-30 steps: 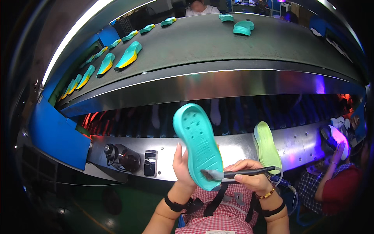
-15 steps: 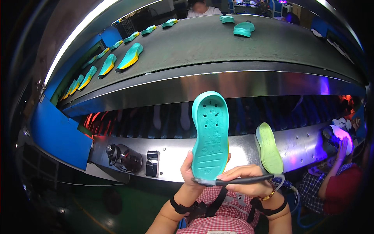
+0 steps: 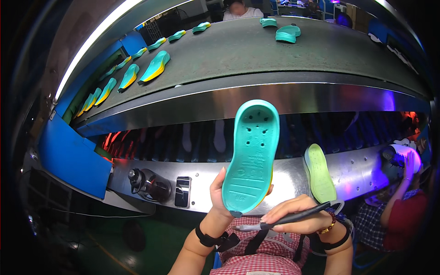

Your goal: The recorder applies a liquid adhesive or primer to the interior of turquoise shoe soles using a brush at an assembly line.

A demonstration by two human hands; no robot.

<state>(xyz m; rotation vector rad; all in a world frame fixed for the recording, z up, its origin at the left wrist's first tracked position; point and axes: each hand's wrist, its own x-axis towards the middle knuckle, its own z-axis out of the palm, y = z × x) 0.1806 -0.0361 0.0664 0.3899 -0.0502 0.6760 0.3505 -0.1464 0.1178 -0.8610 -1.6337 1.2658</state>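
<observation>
My left hand (image 3: pixel 217 192) is closed round the lower left edge of a teal shoe sole (image 3: pixel 251 172), held up with its recessed inner face toward me. Small holes and raised lines mark that face, yellow shows along its lower right side, and a dark patch sits at its bottom tip. A slim pen-shaped tool (image 3: pixel 251 227), with a black body, greyish tip and thin tube at its rear, is pinched in my right hand (image 3: pixel 302 215). Its tip is apart from the sole, just below the bottom edge.
A light green sole (image 3: pixel 319 176) lies on the metal ledge (image 3: pixel 288 183); a dark bottle (image 3: pixel 153 185) and a phone (image 3: pixel 182 191) are left. Beyond, a conveyor belt (image 3: pixel 220 55) carries several teal-and-yellow soles. A co-worker's hand (image 3: pixel 409 165) touches a white item (image 3: pixel 403 153) at right.
The tool's tip has come away from the sole's bottom edge, and my right hand has moved slightly down. The sole has shifted right and tilted, showing its dark bottom tip.
</observation>
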